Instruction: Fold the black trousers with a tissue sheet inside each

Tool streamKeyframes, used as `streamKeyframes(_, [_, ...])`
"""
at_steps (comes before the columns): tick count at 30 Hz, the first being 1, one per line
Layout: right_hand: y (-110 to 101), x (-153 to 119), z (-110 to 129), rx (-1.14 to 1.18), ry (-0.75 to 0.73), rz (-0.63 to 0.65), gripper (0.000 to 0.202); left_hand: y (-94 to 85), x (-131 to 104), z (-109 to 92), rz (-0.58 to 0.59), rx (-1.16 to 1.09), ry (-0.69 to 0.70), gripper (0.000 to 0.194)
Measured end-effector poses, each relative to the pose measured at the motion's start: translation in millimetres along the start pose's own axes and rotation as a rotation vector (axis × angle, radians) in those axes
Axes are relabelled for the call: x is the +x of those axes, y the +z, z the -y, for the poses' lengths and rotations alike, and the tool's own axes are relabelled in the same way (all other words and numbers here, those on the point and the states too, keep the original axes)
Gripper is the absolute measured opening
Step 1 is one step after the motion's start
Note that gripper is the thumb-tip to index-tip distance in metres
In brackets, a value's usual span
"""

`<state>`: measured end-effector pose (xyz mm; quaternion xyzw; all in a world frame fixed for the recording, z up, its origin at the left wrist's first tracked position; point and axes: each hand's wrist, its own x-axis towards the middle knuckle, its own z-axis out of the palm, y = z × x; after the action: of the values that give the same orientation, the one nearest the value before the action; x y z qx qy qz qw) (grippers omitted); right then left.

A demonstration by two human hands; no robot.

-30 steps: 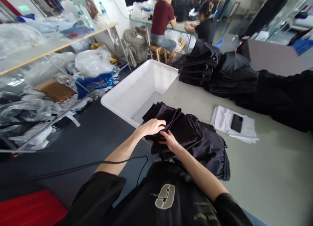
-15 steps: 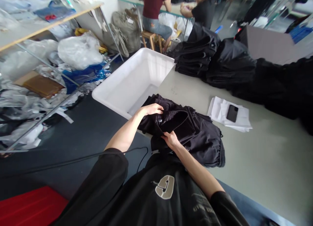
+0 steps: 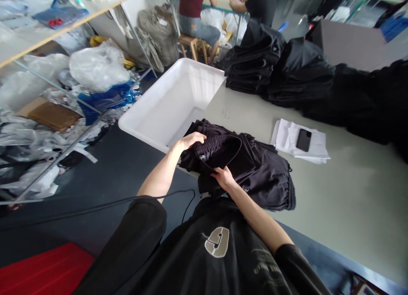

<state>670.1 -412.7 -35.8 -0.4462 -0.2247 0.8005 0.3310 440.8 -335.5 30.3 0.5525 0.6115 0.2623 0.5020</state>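
Note:
Black garments with elastic waistbands lie piled on the table [image 3: 344, 193] in front of me. My left hand [image 3: 193, 140] grips the gathered waistband of the top garment [image 3: 234, 154], which looks like trousers or shorts. Its near waistband edge is pinched in my right hand [image 3: 224, 178]. Between my hands the waist opening gapes, with a small pale label [image 3: 202, 157] inside. Beneath and to the right, more black garments [image 3: 274, 180] lie flat with a ribbed band at the end. My fingertips are partly hidden by the cloth.
A white plastic tub [image 3: 165, 99] stands against the table's left end. Paper sheets [image 3: 283, 135] with a black phone [image 3: 304, 140] lie to the right. Stacked black garments [image 3: 255, 61] line the far side. Two people sit beyond; a cable [image 3: 127, 199] crosses at left.
My left hand has shifted slightly left with the waistband, and the waist opening is spread wider. My right hand keeps its hold. The camera view has moved a little.

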Motion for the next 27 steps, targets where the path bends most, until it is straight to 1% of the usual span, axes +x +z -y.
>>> streamKeyframes(2, [0,-1,2,0.016,0.007,-0.016,0.032,2.6,-1,-7,0.063,-0.059,0.001,0.015])
streamKeyframes(3, [0,-2,4,0.021,0.009,-0.03,0.031,4.2,-4,-11,0.079,-0.052,0.014,0.016])
streamKeyframes(5, [2,-5,10,0.02,0.0,-0.048,0.029,7.8,-15,-20,0.054,0.059,0.08,0.017])
streamKeyframes(6, [5,-7,14,0.022,-0.01,-0.032,0.03,9.4,-23,-22,0.025,0.13,0.119,0.017])
streamKeyframes(8, [15,-13,22,0.037,-0.035,0.059,0.037,11.5,-44,-22,-0.069,0.226,0.176,0.016])
streamKeyframes(9, [22,-16,26,0.035,-0.045,0.119,0.044,11.6,-55,-19,-0.137,0.243,0.179,0.016])
streamKeyframes(11, [36,-25,34,-0.053,-0.057,0.221,0.054,9.9,-74,-4,-0.286,0.237,0.123,0.016])
streamKeyframes(12, [42,-30,39,-0.145,-0.076,0.248,0.056,8.4,-81,5,-0.354,0.23,0.073,0.017])
streamKeyframes(13, [45,-37,45,-0.26,-0.122,0.262,0.054,6.8,-86,14,-0.407,0.224,0.024,0.018])
streamKeyframes(14, [45,-46,51,-0.377,-0.199,0.267,0.051,5.4,-89,23,-0.443,0.22,-0.015,0.019])
streamKeyframes(15, [41,-55,57,-0.485,-0.298,0.259,0.046,4.6,-90,30,-0.462,0.221,-0.039,0.02])
streamKeyframes(16, [33,-65,64,-0.574,-0.404,0.234,0.039,4.6,-91,34,-0.467,0.226,-0.05,0.019])
streamKeyframes(17, [20,-75,72,-0.64,-0.497,0.181,0.031,6.0,-92,34,-0.478,0.241,-0.053,0.018])
streamKeyframes(18, [3,-85,78,-0.683,-0.556,0.106,0.024,9.1,-93,31,-0.514,0.27,-0.047,0.017])
streamKeyframes(19, [-17,-93,83,-0.706,-0.568,0.01,0.019,14.3,-95,25,-0.584,0.314,-0.031,0.017])
streamKeyframes(20, [-38,-99,87,-0.707,-0.539,-0.1,0.018,22.2,-98,15,-0.682,0.365,-0.003,0.02])
streamKeyframes(21, [-59,-102,89,-0.69,-0.472,-0.192,0.019,33.2,-103,4,-0.783,0.414,0.04,0.023])
streamKeyframes(22, [-79,-103,88,-0.659,-0.381,-0.261,0.022,47.3,-108,-8,-0.854,0.451,0.099,0.026])
streamKeyframes(23, [-96,-101,85,-0.608,-0.282,-0.31,0.026,64.7,-112,-20,-0.867,0.478,0.169,0.027])
streamKeyframes(24, [-109,-97,81,-0.539,-0.192,-0.336,0.03,84.8,-116,-31,-0.812,0.494,0.24,0.027])
streamKeyframes(25, [-117,-91,75,-0.455,-0.121,-0.347,0.035,106.9,-119,-39,-0.697,0.51,0.299,0.028])
streamKeyframes(26, [-120,-84,68,-0.363,-0.073,-0.342,0.039,129.9,-120,-43,-0.563,0.541,0.339,0.03])
streamKeyframes(27, [-119,-76,61,-0.278,-0.051,-0.329,0.04,152.3,-119,-45,-0.447,0.587,0.346,0.037])
